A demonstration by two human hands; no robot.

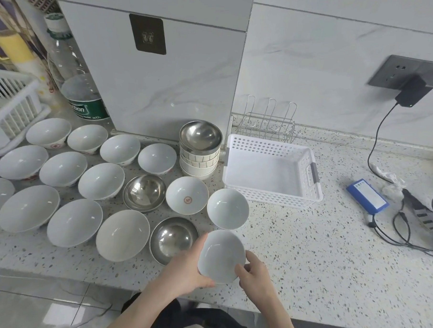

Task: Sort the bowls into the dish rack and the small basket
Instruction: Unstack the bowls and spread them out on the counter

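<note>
You see glossy white ceramic bowls (pixel 75 221) at left, shiny steel bowls (pixel 173 239) among them, a perforated plastic basket (pixel 269 171) centre, and a speckled stone counter (pixel 330 255).

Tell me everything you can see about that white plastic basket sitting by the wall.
The white basket looks like moulded plastic, rectangular, with walls pierced by rows of small round holes and a smooth floor. A grey grip lines the handle slot on its right end. It sits upright on the speckled counter and holds nothing. A wire rack stands just behind it, a stack of bowls close on its left; whether either touches it I cannot tell. Neither hand is on it.
</note>
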